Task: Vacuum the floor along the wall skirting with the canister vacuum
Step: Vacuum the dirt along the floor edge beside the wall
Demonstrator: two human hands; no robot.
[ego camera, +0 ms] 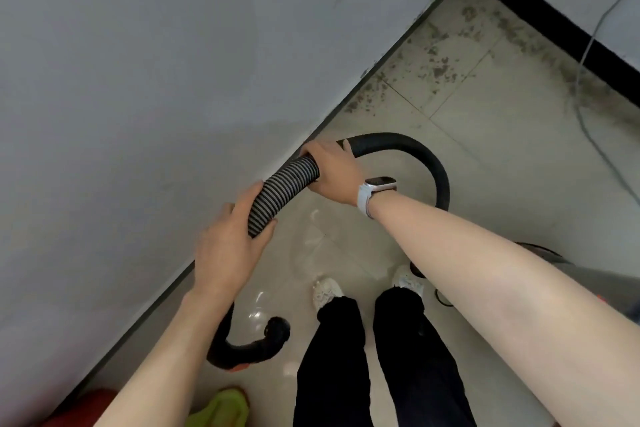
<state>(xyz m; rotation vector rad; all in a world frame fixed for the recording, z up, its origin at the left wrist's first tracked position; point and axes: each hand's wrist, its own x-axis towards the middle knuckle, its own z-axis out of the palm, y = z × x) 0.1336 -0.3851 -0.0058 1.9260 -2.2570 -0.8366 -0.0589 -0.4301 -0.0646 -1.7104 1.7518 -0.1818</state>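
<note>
While we look down at our own arms, our left hand [225,250] and right hand [334,170] both curl around the ribbed vacuum hose [280,192] at mid-frame, beside the grey wall [156,62]. The hose loops right. Dirt specks [440,69] dot the tiled floor [502,149] toward the upper right, near the black skirting [540,7].
</note>
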